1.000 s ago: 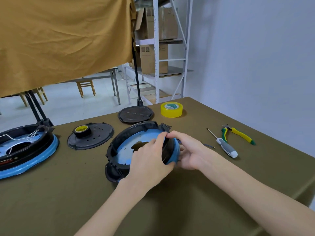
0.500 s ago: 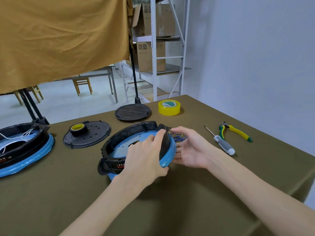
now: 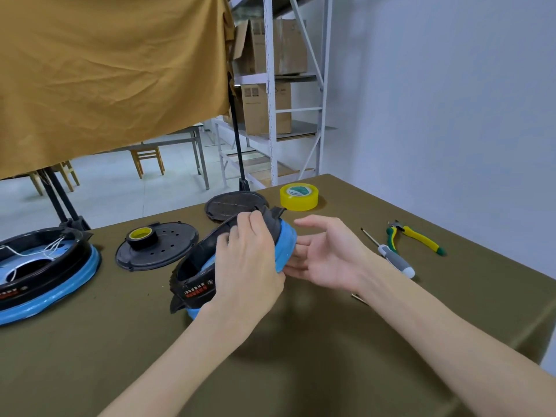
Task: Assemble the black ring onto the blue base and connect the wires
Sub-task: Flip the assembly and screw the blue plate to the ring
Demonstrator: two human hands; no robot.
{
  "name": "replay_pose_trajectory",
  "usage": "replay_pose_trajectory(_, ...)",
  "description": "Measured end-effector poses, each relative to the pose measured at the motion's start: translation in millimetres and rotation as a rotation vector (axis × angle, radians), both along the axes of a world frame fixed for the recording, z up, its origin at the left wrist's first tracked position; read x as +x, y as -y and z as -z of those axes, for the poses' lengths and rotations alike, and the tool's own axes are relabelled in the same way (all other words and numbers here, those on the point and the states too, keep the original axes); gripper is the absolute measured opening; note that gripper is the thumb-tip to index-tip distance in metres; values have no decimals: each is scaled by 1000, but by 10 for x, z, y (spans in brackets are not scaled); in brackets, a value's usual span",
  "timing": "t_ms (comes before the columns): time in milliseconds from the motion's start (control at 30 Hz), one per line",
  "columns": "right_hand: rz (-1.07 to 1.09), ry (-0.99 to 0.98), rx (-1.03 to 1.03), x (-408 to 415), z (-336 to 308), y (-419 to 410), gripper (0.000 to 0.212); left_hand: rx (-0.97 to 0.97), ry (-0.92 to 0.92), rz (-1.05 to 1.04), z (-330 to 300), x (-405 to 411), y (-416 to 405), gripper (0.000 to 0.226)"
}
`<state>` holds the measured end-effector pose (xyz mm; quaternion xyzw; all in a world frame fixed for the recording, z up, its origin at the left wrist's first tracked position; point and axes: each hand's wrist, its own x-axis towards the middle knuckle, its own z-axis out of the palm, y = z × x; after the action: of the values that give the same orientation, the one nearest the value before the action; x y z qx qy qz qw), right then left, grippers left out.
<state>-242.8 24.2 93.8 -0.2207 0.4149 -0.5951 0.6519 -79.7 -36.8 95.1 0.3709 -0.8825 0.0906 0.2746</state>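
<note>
Black ring [image 3: 198,276] and blue base [image 3: 285,245] are already together as one unit near the middle of the olive-covered table [image 3: 301,356], tilted up on edge so the open side faces left and the blue underside faces right. The left hand [image 3: 246,266] holds the raised rim, with its fingers curled over the black edge at the top. The right hand [image 3: 328,254] is at the blue side with fingers mostly straight and spread, the fingertips touching or just beside the base; it does not appear to clasp anything.

Judging by how the ring lies around the base, the fitting step looks largely done, though whether it is fully seated cannot be told, since the left hand covers much of the joint. No wires are visible on this unit, so the wiring seems still to be done or is hidden on the underside.

At the far left lies a second ring-and-base unit [image 3: 45,275] with white wires [image 3: 54,246] showing inside. A screwdriver [image 3: 394,260] and pliers [image 3: 415,237] lie well to the right, untouched, and a yellow tape roll [image 3: 299,196] stands behind.
</note>
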Motion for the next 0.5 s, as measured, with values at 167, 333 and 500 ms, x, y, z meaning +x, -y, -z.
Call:
replay_pose_trajectory(167,6,-288,-147,80,-299,115,39,164,-231,35,-235,108,193,88)
replay_pose_trajectory(333,-27,-604,-239,178,-719,315,28,501,-423,97,-620,317,496,65)
replay_pose_trajectory(500,-66,-1085,-260,377,-792,405,28,974,-669,168,-627,523,704,17)
